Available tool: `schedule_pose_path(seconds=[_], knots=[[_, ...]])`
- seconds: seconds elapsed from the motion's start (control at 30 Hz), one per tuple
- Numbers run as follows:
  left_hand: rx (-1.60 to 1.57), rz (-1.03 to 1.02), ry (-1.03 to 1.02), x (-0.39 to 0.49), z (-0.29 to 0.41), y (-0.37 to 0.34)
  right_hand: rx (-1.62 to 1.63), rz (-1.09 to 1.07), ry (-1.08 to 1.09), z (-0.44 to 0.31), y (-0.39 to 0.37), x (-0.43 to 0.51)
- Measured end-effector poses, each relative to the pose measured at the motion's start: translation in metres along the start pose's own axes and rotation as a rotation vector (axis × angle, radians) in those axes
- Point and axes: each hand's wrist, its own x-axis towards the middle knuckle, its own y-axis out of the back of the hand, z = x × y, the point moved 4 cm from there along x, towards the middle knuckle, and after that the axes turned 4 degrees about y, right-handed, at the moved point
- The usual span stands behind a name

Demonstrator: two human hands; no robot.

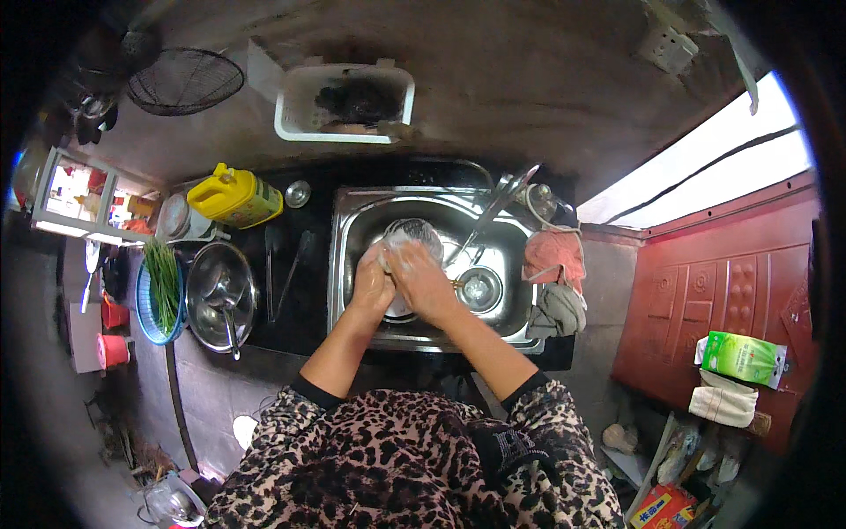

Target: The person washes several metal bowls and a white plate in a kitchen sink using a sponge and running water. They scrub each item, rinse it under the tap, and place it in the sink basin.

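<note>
Both of my hands meet over the left half of a stainless steel sink (338, 264). My left hand (375, 281) and my right hand (420, 274) are pressed together around something whitish and foamy (400, 239), perhaps a soapy cloth; its kind cannot be told. Suds lie on the fingers. Just behind the hands shows a rounded, shiny piece of dishware (423, 233), partly covered by them. Beneath them is a pale round dish (400, 309), mostly hidden. The metal faucet (492, 215) reaches in from the back right, above the drain strainer (480, 289).
Left of the sink are chopsticks or similar thin utensils (269, 274), a steel bowl with a ladle (221, 297), a blue basket (149, 311) of long green vegetables (164, 281) and a yellow jug (238, 198). Pink (554, 254) and grey cloths (558, 312) hang at the right rim.
</note>
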Motion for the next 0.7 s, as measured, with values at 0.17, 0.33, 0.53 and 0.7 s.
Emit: schedule_pose_path(seconds=[0.17,0.33,0.53,0.7], knots=[[-0.574,0.017,0.332,-0.004,-0.015,0.002,0.764,0.141,-0.823,0.083,0.018,0.007],[-0.685,-0.012,0.2,0.014,-0.011,0.004,1.864,0.4,-1.259,0.056,-0.028,-0.024],[0.204,0.031,-0.049,0.006,-0.026,-0.007,1.967,0.418,-1.029,0.034,-0.035,-0.038],[0.985,-0.322,-0.431,-0.022,-0.047,-0.034,1.282,0.345,-1.2,0.059,-0.028,-0.074]])
